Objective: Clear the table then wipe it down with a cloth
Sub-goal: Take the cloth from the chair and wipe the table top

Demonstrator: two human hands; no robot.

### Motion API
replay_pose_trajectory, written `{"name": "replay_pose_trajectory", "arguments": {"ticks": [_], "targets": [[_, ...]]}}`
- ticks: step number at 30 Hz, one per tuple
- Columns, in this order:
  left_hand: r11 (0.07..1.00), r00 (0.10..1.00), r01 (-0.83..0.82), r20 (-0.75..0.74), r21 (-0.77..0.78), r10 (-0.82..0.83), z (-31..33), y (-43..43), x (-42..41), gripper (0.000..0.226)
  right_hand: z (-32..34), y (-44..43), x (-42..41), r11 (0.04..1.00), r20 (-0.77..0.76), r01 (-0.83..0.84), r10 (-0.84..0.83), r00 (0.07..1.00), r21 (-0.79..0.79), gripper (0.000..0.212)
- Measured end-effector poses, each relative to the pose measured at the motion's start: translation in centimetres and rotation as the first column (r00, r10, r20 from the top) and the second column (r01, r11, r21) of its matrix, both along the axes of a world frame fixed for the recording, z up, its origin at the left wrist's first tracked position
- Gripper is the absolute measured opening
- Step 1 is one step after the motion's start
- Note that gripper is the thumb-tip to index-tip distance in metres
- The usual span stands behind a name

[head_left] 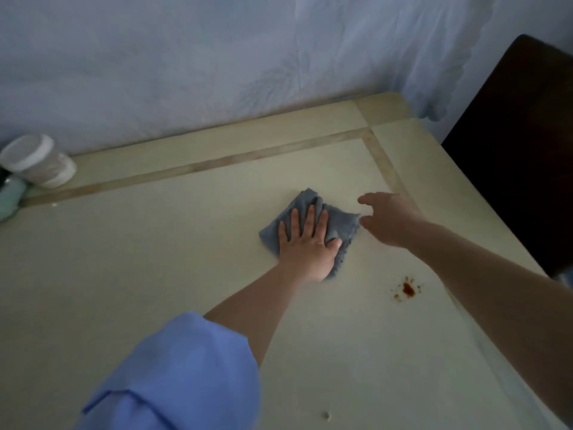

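A folded grey-blue cloth (338,223) lies on the cream table (155,259), right of centre. My left hand (307,243) presses flat on it with straight, spread fingers. My right hand (390,218) hovers just to the cloth's right with loosely extended fingers, its thumb close to the cloth's right edge; whether it touches is unclear. A reddish-brown stain (407,289) with small specks marks the tabletop nearer me, right of the cloth.
A white lidded jar (40,161) lies against the wall at the far left, beside a pale green object (11,193). A dark chair (521,150) stands past the table's right edge. A pale blue curtain hangs behind. A small speck (326,415) sits near the front.
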State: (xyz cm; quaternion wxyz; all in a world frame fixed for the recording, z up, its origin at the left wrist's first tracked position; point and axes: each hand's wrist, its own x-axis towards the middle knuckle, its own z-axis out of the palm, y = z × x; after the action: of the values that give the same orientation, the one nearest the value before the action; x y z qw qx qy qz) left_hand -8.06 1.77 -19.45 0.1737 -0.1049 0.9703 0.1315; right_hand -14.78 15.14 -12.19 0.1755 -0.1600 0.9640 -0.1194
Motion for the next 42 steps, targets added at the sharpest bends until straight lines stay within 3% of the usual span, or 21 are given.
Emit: {"name": "replay_pose_trajectory", "arguments": {"ticks": [4, 11, 15, 18, 20, 23, 27, 30, 33, 36, 38, 40, 42], "targets": [[1.000, 1.000, 0.001, -0.026, -0.009, -0.002, -0.1, -2.8, 8.4, 0.065, 0.4, -3.9, 6.3, 0.996, 0.071, -0.017, 0.024, 0.997, -0.088, 0.046], [0.974, 0.976, -0.215, 0.027, -0.066, 0.218, 0.5, -13.0, 23.3, 0.065, 0.0, -11.7, 18.9, 0.974, 0.105, -0.180, 0.195, 0.975, -0.137, 0.047], [0.857, 0.854, -0.503, 0.087, -0.111, 0.513, 0.9, -22.0, 29.6, 0.066, 0.5, -12.9, 23.2, 0.968, 0.076, -0.218, 0.228, 0.971, -0.123, 0.047], [0.730, 0.721, -0.677, 0.116, -0.098, 0.684, 1.1, -23.0, 30.4, 0.071, 0.5, -11.9, 24.7, 0.974, 0.058, -0.199, 0.206, 0.977, -0.108, 0.047], [0.762, 0.757, -0.645, 0.086, -0.057, 0.648, 0.7, -19.0, 29.0, 0.074, 0.0, -11.0, 25.1, 0.980, 0.050, -0.177, 0.182, 0.982, -0.085, 0.046], [0.930, 0.930, -0.366, 0.027, 0.026, 0.365, 0.2, -10.2, 27.0, 0.073, -0.4, -9.7, 25.6, 0.988, 0.064, -0.148, 0.151, 0.986, -0.043, 0.047], [0.983, 0.983, -0.178, 0.057, 0.047, 0.175, 0.3, -7.8, 26.5, 0.068, -0.5, -9.5, 25.7, 0.988, 0.081, -0.152, 0.154, 0.985, -0.032, 0.049], [0.960, 0.959, -0.279, 0.053, 0.026, 0.277, 0.3, -11.1, 27.5, 0.066, -0.6, -9.2, 25.8, 0.985, 0.088, -0.166, 0.169, 0.982, -0.044, 0.049], [0.853, 0.853, -0.521, 0.049, 0.035, 0.520, 0.5, -13.2, 28.6, 0.062, -0.7, -8.4, 26.0, 0.981, 0.112, -0.189, 0.193, 0.975, -0.045, 0.045], [0.748, 0.751, -0.659, 0.025, 0.076, 0.660, 0.4, -10.9, 29.3, 0.060, -1.0, -6.4, 25.6, 0.982, 0.120, -0.181, 0.187, 0.975, -0.058, 0.041], [0.766, 0.766, -0.640, -0.029, 0.060, 0.643, 0.0, -6.9, 29.6, 0.061, -1.3, -4.8, 25.2, 0.982, 0.140, -0.186, 0.189, 0.972, -0.030, 0.043], [0.843, 0.839, -0.537, -0.082, 0.037, 0.538, -0.2, -2.5, 30.1, 0.066, -1.4, -4.0, 25.0, 0.983, 0.159, -0.180, 0.181, 0.971, -0.023, 0.046], [0.895, 0.894, -0.442, -0.050, 0.053, 0.445, 0.0, -0.2, 30.4, 0.060, -1.3, -4.1, 24.6, 0.981, 0.161, -0.194, 0.189, 0.969, 0.020, 0.046]]}}
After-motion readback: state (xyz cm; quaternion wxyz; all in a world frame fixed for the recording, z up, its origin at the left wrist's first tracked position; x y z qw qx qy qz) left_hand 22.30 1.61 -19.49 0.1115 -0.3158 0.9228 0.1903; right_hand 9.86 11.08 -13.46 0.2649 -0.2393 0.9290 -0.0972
